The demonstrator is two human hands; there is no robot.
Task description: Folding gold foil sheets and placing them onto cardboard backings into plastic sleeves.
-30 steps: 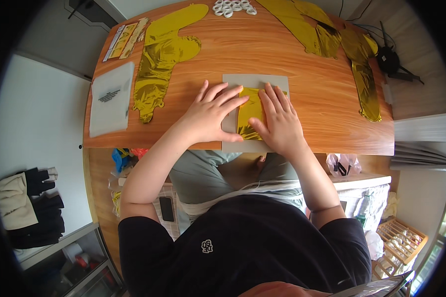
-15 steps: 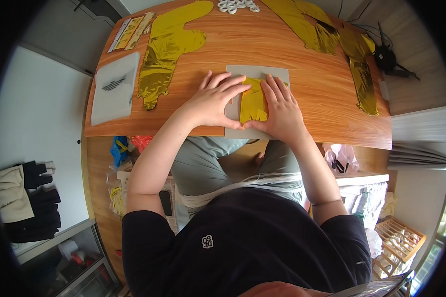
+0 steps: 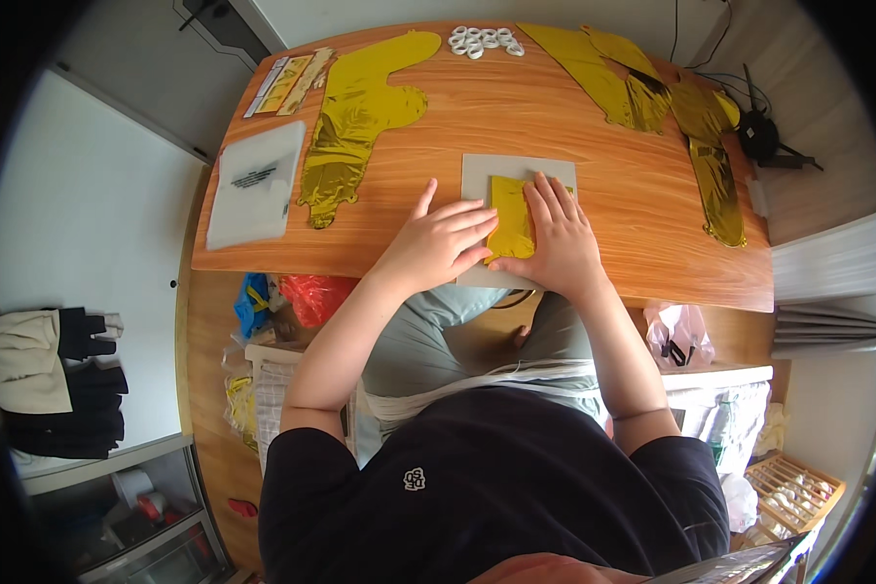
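A folded packet of shiny gold foil (image 3: 509,216) lies on a flat grey board (image 3: 479,171) at the table's near edge. My right hand (image 3: 561,238) rests palm down over the packet's right part, fingers stretched out and thumb along its lower edge. At the packet's left edge, my left hand (image 3: 432,243) has its fingers extended, the tips touching or just beside the foil; the little finger sticks out apart. Flat gold foil shapes like deflated balloons lie farther off: one on the left (image 3: 346,127), another on the right (image 3: 613,83).
A stack of clear plastic bags (image 3: 255,190) lies at the table's left, with printed cards (image 3: 284,86) behind it. Several white rings (image 3: 474,41) sit at the far edge. A black router-like device with antennas (image 3: 757,134) stands at the right. Below the table hangs a red bag (image 3: 313,297).
My left hand has slid toward me along the packet's left edge, away from its upper corner. My right hand stays on the foil. The whole view has shifted slightly.
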